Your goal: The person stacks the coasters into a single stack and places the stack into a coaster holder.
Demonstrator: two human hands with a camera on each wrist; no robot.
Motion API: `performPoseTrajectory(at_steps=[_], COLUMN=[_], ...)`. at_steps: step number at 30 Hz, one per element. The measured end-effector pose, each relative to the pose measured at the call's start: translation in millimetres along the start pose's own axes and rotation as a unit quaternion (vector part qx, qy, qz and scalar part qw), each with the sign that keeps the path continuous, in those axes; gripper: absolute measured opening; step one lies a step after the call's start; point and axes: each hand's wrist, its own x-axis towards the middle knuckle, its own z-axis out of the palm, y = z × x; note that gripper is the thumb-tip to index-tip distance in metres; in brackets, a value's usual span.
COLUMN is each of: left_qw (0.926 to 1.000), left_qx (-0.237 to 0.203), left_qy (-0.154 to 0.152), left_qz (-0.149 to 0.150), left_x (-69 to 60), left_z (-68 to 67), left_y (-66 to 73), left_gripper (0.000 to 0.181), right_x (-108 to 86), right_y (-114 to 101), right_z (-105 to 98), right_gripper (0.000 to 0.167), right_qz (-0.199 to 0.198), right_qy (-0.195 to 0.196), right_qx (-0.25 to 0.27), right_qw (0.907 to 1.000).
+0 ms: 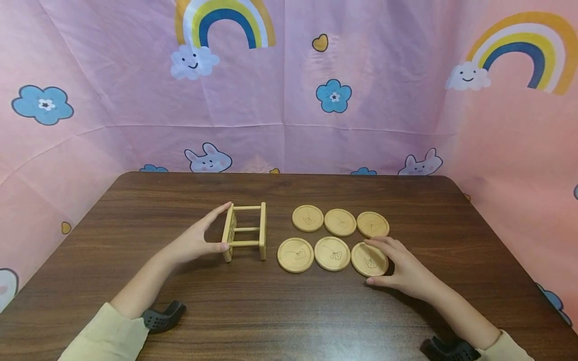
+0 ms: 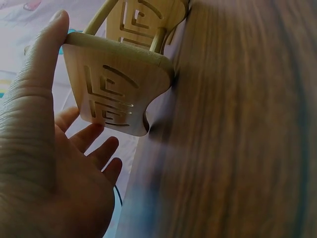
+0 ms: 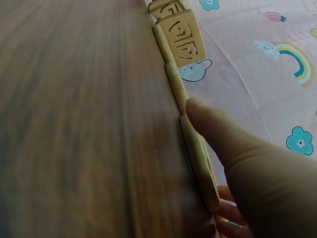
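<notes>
A small wooden coaster rack [image 1: 246,229], two cut-out side panels joined by rods, stands on the table. My left hand [image 1: 194,243] holds its left panel [image 2: 111,87] by the two ends, thumb at the near end and fingertips at the far one. To the right lie several round wooden coasters in two rows, each engraved with a leaf. My right hand [image 1: 408,268] spans the front-row right coaster [image 1: 369,259], thumb at its near edge and fingers at its far edge. In the right wrist view that coaster [image 3: 198,163] appears edge-on between thumb and fingertips.
The other front-row coasters [image 1: 331,253] lie close beside the gripped one. Behind them runs the back row [image 1: 340,222]. Under everything is a dark wood-grain table [image 1: 271,311], and a patterned cloth [image 1: 289,100] hangs around its back and sides.
</notes>
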Motion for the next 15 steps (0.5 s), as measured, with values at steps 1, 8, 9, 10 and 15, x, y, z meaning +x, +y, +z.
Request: performPoseTrajectory(at_steps=[1,8,9,10,15], left_qw=[1.0,0.9998,0.9998,0.9997,0.9993], left_qx=[-0.002,-0.016,-0.017,-0.019,-0.031], left_qy=[0.0,0.008,0.009,0.011,0.015], left_qz=[0.0,0.005,0.006,0.007,0.016], left_x=[0.2,1.6,1.7,1.8,2.7], left_z=[0.0,0.9,1.0,1.1,1.2], left_y=[0.1,-2.9,-3.7,-4.2,-6.6], left_gripper=[0.092,0.094,0.094,0.094,0.095], right_x=[0.1,1.3,1.6,1.8,2.3], right_y=[0.3,1.0,1.0,1.0,2.5], right_z=[0.1,1.6,1.9,2.2,3.3], right_gripper=[0.083,0.081,0.081,0.08,0.078], right_qz=[0.001,0.005,0.005,0.004,0.004], right_qy=[0.0,0.0,0.001,0.003,0.007], right_qx=[-0.002,-0.016,-0.016,-0.017,-0.019], right_qw=[1.0,0.9999,0.9999,0.9998,0.9998])
